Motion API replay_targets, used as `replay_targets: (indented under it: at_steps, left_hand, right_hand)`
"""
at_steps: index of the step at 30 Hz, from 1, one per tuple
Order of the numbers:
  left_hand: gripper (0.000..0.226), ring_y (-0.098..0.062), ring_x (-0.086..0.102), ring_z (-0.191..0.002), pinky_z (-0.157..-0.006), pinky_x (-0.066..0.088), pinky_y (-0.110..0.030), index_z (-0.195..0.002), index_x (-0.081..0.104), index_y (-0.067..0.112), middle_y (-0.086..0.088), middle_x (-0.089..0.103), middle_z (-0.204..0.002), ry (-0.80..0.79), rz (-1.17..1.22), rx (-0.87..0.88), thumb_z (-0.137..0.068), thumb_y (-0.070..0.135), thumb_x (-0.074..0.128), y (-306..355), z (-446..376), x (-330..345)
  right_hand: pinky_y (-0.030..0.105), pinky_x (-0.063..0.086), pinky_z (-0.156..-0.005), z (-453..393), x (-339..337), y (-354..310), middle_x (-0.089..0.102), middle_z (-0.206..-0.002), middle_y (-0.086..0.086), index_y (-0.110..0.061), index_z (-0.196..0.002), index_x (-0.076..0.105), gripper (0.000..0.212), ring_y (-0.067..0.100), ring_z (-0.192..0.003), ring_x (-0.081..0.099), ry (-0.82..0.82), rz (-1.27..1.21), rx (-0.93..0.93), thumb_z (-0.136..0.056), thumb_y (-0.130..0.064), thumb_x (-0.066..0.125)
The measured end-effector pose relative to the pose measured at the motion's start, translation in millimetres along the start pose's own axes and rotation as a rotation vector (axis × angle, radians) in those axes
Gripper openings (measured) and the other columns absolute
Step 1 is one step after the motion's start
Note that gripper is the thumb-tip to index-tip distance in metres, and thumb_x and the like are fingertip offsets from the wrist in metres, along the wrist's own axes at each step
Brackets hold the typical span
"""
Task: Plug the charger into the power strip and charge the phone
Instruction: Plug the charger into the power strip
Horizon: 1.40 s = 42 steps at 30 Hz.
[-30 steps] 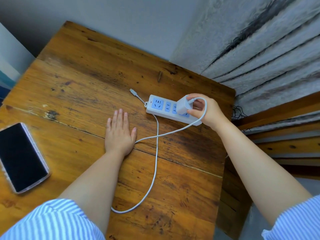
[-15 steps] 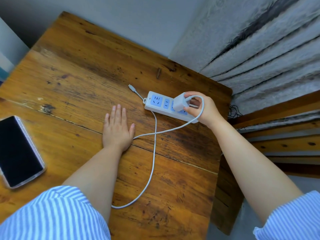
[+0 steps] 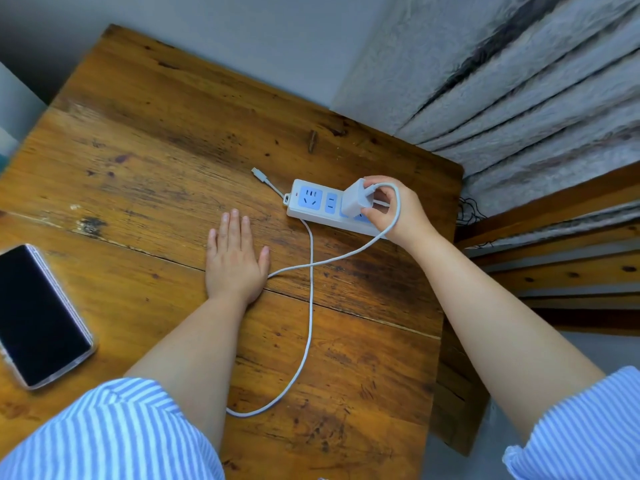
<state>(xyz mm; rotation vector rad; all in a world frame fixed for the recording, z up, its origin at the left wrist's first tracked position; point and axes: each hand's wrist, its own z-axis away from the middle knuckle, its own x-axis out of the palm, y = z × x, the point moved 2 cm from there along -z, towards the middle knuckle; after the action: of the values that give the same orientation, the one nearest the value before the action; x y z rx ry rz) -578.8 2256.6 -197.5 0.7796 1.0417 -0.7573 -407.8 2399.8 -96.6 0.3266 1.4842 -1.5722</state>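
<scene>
A white power strip [image 3: 313,206] with blue sockets lies near the table's right edge. My right hand [image 3: 398,211] grips a white charger block [image 3: 357,201] sitting tilted on the strip's middle sockets. Its white cable [image 3: 309,313] loops across the table toward me, passes under the strip, and ends in a free plug [image 3: 258,173] left of the strip. My left hand [image 3: 235,261] rests flat, palm down, fingers together, on the wood. A black-screened phone [image 3: 40,315] in a clear case lies face up at the far left.
The worn wooden table [image 3: 156,150] has cracks between its planks. A grey wall runs behind it. Grey quilted fabric [image 3: 519,81] and a wooden slatted frame [image 3: 571,265] stand close to the right edge.
My right hand has kept the charger on the strip, shifting it slightly over the sockets. The view has swayed a little. My left hand and the phone have stayed put.
</scene>
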Motion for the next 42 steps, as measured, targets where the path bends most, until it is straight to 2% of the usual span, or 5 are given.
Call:
replay_targets:
  at_steps: [4, 19, 31, 35, 42]
  left_hand:
    - [0.064, -0.021, -0.005, -0.145, -0.118, -0.001, -0.037, -0.145, 0.002, 0.008, -0.010, -0.001, -0.157, 0.004, 0.005, 0.011, -0.095, 0.041, 0.024, 0, 1, 1]
    - [0.064, -0.021, -0.006, -0.145, -0.118, -0.001, -0.037, -0.145, 0.001, 0.009, -0.009, -0.002, -0.157, 0.019, 0.015, 0.028, -0.095, 0.042, 0.023, 0, 1, 1]
    - [0.058, -0.017, 0.002, -0.145, -0.118, 0.001, -0.035, -0.144, 0.017, 0.010, -0.005, 0.009, -0.157, -0.006, 0.157, 0.111, -0.095, 0.038, 0.032, -10, 10, -4]
    - [0.055, -0.018, 0.004, -0.145, -0.118, 0.002, -0.037, -0.143, 0.023, 0.009, -0.006, 0.012, -0.157, -0.067, 0.236, 0.130, -0.095, 0.031, 0.038, -29, 41, -6]
    - [0.057, -0.022, 0.017, -0.142, -0.115, 0.018, -0.039, -0.136, 0.038, 0.012, -0.008, 0.026, -0.153, -0.057, 0.169, 0.103, -0.087, 0.033, 0.056, -40, 88, -5]
  right_hand:
    - [0.015, 0.041, -0.086, 0, 8, -4, 0.052, -0.127, 0.015, -0.002, -0.112, 0.054, 0.036, 0.023, -0.116, 0.050, -0.026, 0.084, -0.069, -0.077, 0.004, 0.062]
    - [0.048, 0.040, -0.105, 6, 14, 3, 0.048, -0.136, 0.014, -0.005, -0.121, 0.049, 0.042, 0.027, -0.125, 0.045, -0.034, 0.093, -0.091, -0.080, -0.002, 0.060]
    - [0.037, 0.025, -0.111, 31, 19, 22, 0.032, -0.148, 0.010, -0.011, -0.135, 0.033, 0.051, 0.025, -0.137, 0.026, 0.020, 0.100, -0.017, -0.088, 0.002, 0.046]
    - [0.028, 0.042, -0.092, 87, 26, 29, 0.060, -0.117, 0.021, 0.002, -0.113, 0.056, 0.030, 0.031, -0.110, 0.055, 0.224, 0.131, -0.105, -0.084, 0.006, 0.047]
    - [0.034, 0.056, -0.063, 139, 39, -17, 0.070, -0.070, 0.021, 0.006, -0.077, 0.066, 0.014, 0.034, -0.066, 0.066, 0.144, 0.183, -0.562, -0.067, 0.014, 0.061]
